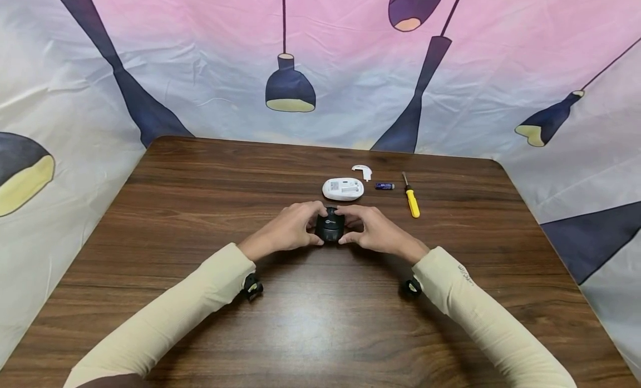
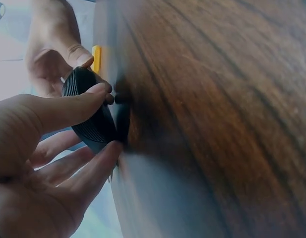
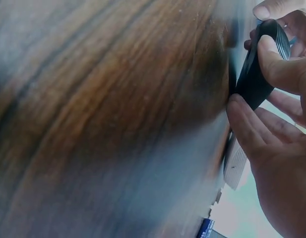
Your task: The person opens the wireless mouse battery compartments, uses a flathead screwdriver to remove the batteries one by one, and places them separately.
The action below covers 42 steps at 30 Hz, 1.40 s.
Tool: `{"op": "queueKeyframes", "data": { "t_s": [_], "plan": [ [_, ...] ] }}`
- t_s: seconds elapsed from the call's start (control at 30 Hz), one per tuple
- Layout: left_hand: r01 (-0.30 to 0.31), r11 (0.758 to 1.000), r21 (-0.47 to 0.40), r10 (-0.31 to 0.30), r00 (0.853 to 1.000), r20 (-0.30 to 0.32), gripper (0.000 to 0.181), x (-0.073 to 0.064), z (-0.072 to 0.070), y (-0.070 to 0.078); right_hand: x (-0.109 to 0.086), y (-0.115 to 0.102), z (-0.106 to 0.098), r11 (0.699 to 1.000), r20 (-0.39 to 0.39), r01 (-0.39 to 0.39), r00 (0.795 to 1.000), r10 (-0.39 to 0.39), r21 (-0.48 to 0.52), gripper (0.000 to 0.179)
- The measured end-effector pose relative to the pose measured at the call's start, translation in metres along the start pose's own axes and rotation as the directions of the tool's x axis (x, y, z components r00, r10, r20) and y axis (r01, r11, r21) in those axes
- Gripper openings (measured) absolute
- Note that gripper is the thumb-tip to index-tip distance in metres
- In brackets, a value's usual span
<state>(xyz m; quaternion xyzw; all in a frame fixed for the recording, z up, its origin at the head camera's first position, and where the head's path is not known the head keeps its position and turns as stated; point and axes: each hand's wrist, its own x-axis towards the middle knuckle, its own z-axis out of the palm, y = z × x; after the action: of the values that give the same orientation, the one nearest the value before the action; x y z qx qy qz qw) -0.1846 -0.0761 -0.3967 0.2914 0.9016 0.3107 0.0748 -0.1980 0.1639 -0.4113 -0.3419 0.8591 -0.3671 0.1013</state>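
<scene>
Both hands hold a black computer mouse (image 1: 330, 225) between them, low over the wooden table. My left hand (image 1: 294, 226) grips its left side, thumb at the near end and fingers toward the far end. From the other side my right hand (image 1: 374, 229) holds it the same way. Ribbed side grips on the black mouse (image 3: 256, 82) show in both wrist views. Just beyond lies a white mouse (image 1: 333, 194), underside up, its battery slot uncovered. A white battery cover (image 1: 364, 170) and a blue battery (image 1: 384, 186) lie close to it.
A yellow-handled screwdriver (image 1: 413, 204) lies to the right of the battery, tip pointing away. The brown wooden table (image 1: 200, 193) ends at a printed cloth backdrop (image 1: 230, 98) behind it. Small black wrist devices (image 1: 252, 286) hang by both sleeves.
</scene>
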Motion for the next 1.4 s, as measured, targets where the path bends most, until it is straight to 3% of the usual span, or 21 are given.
{"op": "queueKeyframes", "data": {
  "t_s": [0.2, 0.37, 0.53, 0.97, 1.2, 1.4],
  "plan": [
    [0.037, 0.990, -0.140, -0.030, 0.999, 0.045, 0.050, -0.0012, -0.0016, -0.0004, -0.0001, 0.0009, 0.0019, 1.000, -0.027, 0.017, 1.000, -0.016, 0.013, 0.065],
    [0.080, 0.977, -0.200, -0.071, 0.996, 0.051, 0.052, -0.0015, -0.0011, 0.0011, 0.0000, 0.0024, 0.0045, 0.998, -0.077, 0.065, 0.995, -0.064, 0.012, 0.059],
    [0.088, 0.974, -0.209, -0.086, 0.996, 0.017, 0.054, 0.0021, -0.0006, 0.0028, -0.0015, 0.0020, 0.0049, 0.998, -0.089, 0.050, 0.995, -0.048, 0.028, 0.053],
    [0.055, 0.966, -0.252, -0.081, 0.992, -0.093, 0.037, 0.0043, 0.0000, 0.0022, -0.0001, -0.0031, 0.0019, 0.999, -0.152, 0.043, 0.988, -0.042, 0.002, 0.038],
    [0.039, 0.980, -0.194, -0.071, 0.984, -0.162, 0.033, 0.0043, -0.0004, 0.0017, 0.0016, -0.0042, 0.0009, 0.999, -0.194, 0.042, 0.980, -0.046, -0.025, 0.035],
    [0.064, 0.972, -0.226, -0.103, 0.981, -0.166, 0.038, 0.0042, -0.0005, 0.0018, 0.0036, -0.0050, 0.0012, 0.997, -0.211, 0.070, 0.975, -0.065, 0.019, 0.036]
  ]
}}
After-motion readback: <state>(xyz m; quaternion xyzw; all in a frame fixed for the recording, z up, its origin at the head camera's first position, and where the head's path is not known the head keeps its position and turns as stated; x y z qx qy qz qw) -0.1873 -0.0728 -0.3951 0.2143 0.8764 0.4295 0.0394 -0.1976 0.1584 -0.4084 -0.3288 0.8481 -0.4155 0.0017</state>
